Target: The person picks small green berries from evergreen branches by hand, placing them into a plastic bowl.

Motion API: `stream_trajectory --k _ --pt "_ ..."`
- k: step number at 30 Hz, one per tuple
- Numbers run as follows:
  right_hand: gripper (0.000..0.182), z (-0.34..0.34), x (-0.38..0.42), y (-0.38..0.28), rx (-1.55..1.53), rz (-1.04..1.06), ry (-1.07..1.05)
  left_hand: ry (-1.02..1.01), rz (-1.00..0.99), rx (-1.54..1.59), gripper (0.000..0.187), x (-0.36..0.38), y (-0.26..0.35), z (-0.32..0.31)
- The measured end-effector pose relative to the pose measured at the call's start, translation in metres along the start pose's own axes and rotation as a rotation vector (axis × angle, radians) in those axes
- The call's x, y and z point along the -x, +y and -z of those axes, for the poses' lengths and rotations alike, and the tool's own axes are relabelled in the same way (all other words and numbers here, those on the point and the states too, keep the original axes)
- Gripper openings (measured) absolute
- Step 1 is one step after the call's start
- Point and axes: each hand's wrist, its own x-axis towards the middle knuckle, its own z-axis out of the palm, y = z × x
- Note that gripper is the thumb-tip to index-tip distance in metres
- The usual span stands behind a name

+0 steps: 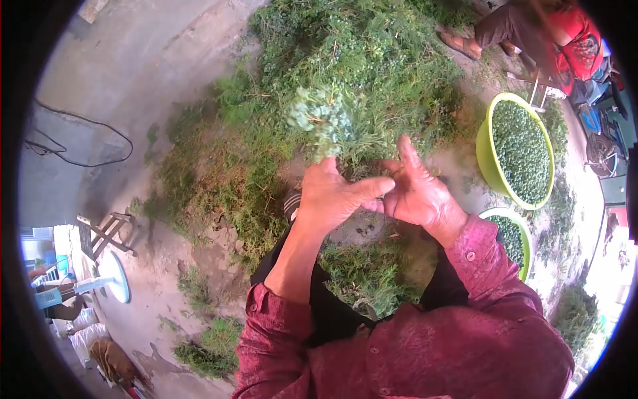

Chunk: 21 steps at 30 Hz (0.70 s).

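Observation:
My left hand [332, 196] is closed around the stem end of a leafy green sprig [320, 120]. The sprig sticks up beyond my fingers and is blurred by motion. Close beside it, my right hand [425, 193] is turned palm up with its fingers apart. Its fingertips come near my left thumb, and some are partly hidden behind it. Beyond both hands lies a large heap of cut green branches [359, 53] on the ground. A smaller pile of green cuttings [369, 276] lies between my legs.
To the right stand a yellow-green basin [487, 156] full of small green pieces and a second light-green basin [525, 233]. A person in red [581, 50] sits at the upper right. At left are a small wooden stool [105, 236], a fan [114, 276] and a black cable [100, 163].

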Motion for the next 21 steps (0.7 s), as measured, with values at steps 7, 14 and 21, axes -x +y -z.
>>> stream_trajectory --k 7,14,21 --pt "0.078 0.011 0.002 -0.01 0.116 -0.022 -0.207 0.042 0.258 0.064 0.033 -0.004 0.011 -0.019" --pt "0.066 0.019 0.005 -0.019 0.07 -0.038 -0.191 0.112 0.153 0.117 0.025 -0.01 -0.002 -0.028" --pt "0.023 0.02 0.005 -0.023 0.089 0.033 -0.093 0.295 -0.022 0.052 0.018 -0.015 -0.011 -0.032"
